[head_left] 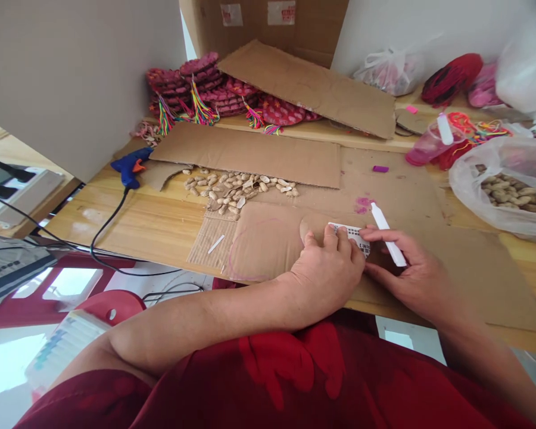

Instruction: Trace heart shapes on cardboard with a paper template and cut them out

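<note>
My left hand (330, 262) bends its fingers over a small white printed card (351, 230), pressing it on a piece of cardboard. In the crook of my right hand (411, 271) rests a white marker (388, 234), its narrow end pointing away from me. The right thumb and fingertips meet the card's right edge, partly hiding it. Left of the hands, the cardboard piece (263, 241) carries a faint pink curved outline. A purple cap (380, 169) lies beyond the marker, near pink ink smudges (363, 205).
Loose peanuts (232, 190) lie beside a cardboard strip (254, 152). A blue glue gun (131, 167) trails its cord at left. Stacked pink pieces with tassels (205, 86) stand behind. At right are a pink cup (429, 146) and a bag of peanuts (513, 187).
</note>
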The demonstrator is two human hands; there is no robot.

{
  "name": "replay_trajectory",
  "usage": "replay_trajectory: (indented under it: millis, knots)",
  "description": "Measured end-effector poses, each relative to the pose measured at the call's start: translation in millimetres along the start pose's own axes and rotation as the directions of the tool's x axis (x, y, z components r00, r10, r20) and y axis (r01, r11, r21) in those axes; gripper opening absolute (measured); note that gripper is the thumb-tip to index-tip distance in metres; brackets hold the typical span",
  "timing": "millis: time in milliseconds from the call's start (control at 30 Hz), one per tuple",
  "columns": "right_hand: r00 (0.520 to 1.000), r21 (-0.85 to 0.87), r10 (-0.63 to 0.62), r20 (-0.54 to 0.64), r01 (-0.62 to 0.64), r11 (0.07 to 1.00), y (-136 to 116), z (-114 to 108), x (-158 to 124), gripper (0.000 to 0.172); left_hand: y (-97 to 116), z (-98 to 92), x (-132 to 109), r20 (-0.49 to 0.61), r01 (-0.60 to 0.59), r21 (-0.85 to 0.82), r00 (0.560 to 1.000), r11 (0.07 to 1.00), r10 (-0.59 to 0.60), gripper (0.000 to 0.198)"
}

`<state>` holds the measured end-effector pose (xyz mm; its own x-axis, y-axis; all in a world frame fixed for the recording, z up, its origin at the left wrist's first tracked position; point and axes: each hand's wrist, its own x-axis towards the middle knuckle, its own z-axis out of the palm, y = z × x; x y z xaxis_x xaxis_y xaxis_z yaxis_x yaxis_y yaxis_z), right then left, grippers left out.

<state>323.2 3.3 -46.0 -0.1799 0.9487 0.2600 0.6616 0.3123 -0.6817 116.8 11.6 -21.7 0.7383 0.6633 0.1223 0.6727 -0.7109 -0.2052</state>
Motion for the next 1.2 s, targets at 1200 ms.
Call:
replay_trajectory:
  millis: [1200]
  knots:
    - [0.995,0.056,0.094,0.046,-0.096,0.994,3.4,3.0,-4.1,0.038,0.8,9.8,3.2,-0.024,-0.063,0.035,0.998,0.997,0.064,0.047]
